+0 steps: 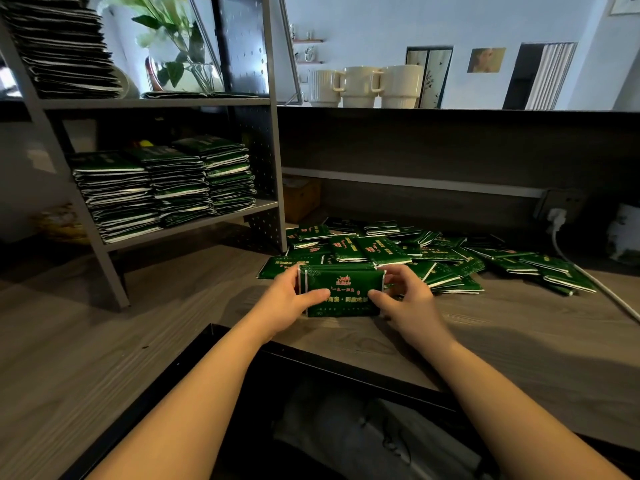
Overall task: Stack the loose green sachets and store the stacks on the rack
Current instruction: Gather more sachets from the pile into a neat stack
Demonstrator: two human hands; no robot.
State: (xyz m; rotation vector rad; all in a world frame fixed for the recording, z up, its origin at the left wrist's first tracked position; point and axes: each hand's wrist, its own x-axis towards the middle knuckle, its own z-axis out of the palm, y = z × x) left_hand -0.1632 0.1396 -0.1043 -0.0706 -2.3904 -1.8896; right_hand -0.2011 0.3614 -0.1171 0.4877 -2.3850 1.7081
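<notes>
Dim foreground, bright background, wide-angle edge distortion

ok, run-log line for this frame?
phase: squaring stack | left hand + right hand: grip sachet stack on counter | loose sachets: behind | rack: lower shelf holds three stacks

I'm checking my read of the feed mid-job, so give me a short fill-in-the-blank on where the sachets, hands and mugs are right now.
1. Both the left hand and the right hand hold one stack of sachets between ____.
2. The loose sachets lie on the ____.
3. The rack's lower shelf holds ____ stacks side by side.
4. On the ledge stand three cream ____.

Missing words: them; desk; three; mugs
</notes>
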